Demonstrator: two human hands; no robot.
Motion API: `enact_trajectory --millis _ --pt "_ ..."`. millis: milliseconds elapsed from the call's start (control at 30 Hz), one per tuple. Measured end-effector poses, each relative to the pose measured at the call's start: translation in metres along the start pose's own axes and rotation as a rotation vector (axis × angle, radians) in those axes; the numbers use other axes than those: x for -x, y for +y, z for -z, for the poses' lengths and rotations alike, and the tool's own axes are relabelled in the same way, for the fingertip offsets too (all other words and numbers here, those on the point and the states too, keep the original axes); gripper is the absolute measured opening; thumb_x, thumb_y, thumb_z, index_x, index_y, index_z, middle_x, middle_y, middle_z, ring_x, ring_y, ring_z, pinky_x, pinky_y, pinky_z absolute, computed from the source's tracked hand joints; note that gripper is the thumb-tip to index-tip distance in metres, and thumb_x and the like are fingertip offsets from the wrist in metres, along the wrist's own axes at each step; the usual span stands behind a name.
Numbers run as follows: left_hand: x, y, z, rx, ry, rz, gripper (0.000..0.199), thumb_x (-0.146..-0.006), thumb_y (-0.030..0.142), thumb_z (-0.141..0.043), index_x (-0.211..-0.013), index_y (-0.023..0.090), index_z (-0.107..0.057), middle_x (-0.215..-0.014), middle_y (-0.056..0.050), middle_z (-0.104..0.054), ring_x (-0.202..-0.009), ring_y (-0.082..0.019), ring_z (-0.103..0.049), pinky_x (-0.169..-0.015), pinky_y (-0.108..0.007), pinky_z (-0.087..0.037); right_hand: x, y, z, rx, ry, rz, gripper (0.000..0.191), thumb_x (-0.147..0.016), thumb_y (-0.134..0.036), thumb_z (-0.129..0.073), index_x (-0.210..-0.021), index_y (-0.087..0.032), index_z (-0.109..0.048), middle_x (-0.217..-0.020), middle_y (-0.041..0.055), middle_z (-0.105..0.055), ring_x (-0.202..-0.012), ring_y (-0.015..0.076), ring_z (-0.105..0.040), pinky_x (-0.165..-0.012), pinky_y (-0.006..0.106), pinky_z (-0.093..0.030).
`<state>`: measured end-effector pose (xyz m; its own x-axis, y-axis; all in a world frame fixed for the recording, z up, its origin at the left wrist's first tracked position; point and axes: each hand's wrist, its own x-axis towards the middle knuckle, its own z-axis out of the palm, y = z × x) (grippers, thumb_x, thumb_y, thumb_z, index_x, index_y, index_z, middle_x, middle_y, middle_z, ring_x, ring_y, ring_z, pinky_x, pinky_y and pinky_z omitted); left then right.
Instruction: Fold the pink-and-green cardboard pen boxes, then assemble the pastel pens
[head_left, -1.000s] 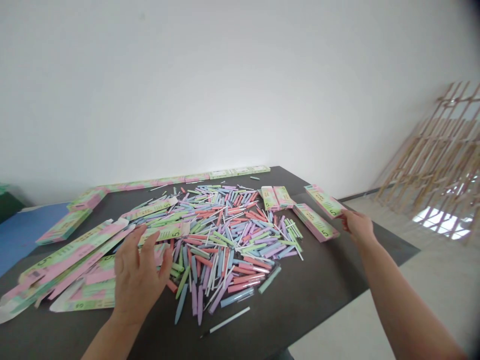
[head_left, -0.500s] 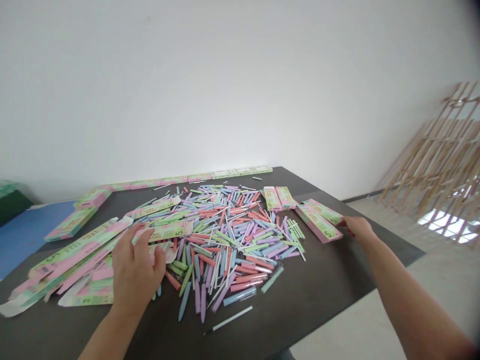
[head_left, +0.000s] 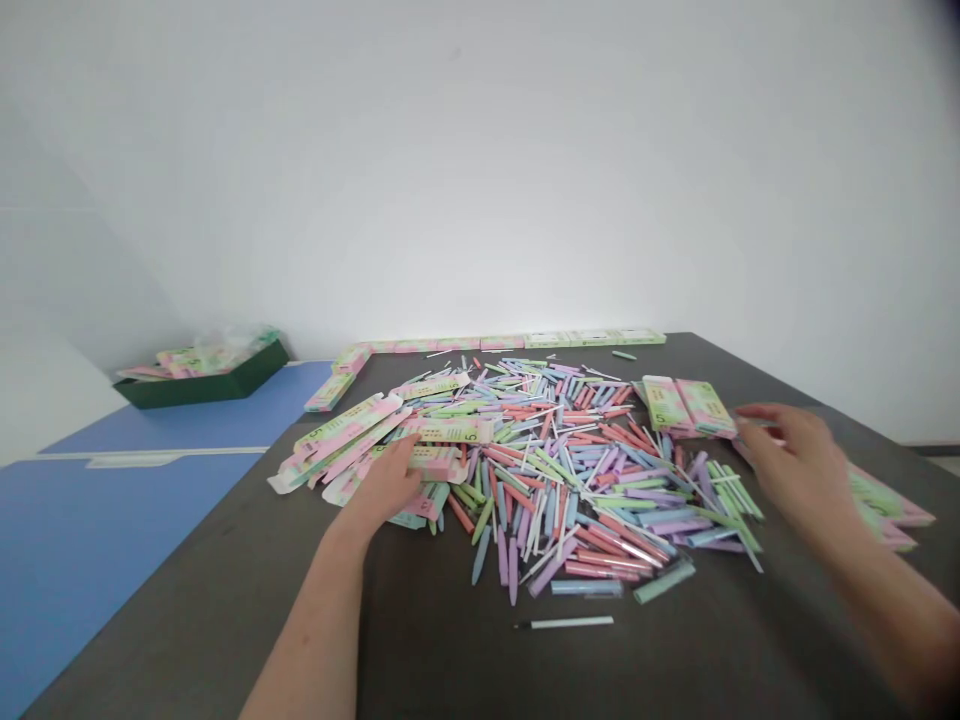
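Note:
My left hand is at the pile of flat, unfolded pen boxes. Its thumb and fingers close on the near end of one pink and green pen box; the hand covers part of that box. On the right, my right hand is open, its fingers curved and reaching left beside two filled-out boxes. More boxes lie partly hidden under and behind that hand. Between the hands spreads a big heap of pastel pens and pen parts, in blue, purple, green and coral.
A single white refill lies near the front of the dark table. Boxes line the far edge by the wall. On the left, a green tray with boxes and plastic stands on a blue surface.
The view has swung left, bringing the green tray fully in. My left hand has lowered onto the flat boxes. My right hand has let go of the box at right and moved toward the upright pair.

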<state>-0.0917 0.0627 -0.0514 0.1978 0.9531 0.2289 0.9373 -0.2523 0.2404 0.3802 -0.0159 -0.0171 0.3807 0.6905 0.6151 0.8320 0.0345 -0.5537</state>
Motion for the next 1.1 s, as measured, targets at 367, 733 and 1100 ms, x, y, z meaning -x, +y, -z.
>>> enact_trajectory --millis 367,733,1100 --pt "0.002 0.002 0.002 -0.171 -0.120 -0.016 0.051 -0.079 0.030 -0.052 -0.130 0.021 -0.055 -0.141 -0.012 -0.053 -0.126 -0.033 -0.047 -0.103 -0.050 -0.035 0.076 -0.154 -0.105 -0.500 -0.539 0.210 0.015 -0.085 -0.018 -0.050 -0.093 -0.019 -0.063 -0.108 0.0100 -0.061 -0.090 0.0204 -0.059 -0.061 0.029 -0.047" --pt "0.000 -0.005 -0.004 -0.198 -0.149 -0.026 0.059 -0.081 0.038 -0.054 -0.137 0.023 -0.047 -0.143 -0.015 -0.048 -0.127 -0.033 -0.048 -0.103 -0.055 -0.033 0.095 -0.136 -0.119 -0.537 -0.582 0.186 0.017 -0.084 -0.012 -0.049 -0.092 -0.018 -0.063 -0.096 0.0074 -0.064 -0.085 0.0194 -0.060 -0.070 0.032 -0.048" --pt "-0.003 0.001 -0.003 -0.304 0.037 -0.083 0.061 -0.077 0.044 -0.064 -0.130 0.016 -0.051 -0.118 -0.018 -0.057 -0.115 -0.035 -0.053 -0.103 -0.060 -0.030 0.105 -0.151 -0.098 -0.521 -0.731 0.531 0.025 -0.090 -0.024 -0.055 -0.112 -0.019 -0.064 -0.115 0.0121 -0.062 -0.109 0.0226 -0.058 -0.095 0.039 -0.046"
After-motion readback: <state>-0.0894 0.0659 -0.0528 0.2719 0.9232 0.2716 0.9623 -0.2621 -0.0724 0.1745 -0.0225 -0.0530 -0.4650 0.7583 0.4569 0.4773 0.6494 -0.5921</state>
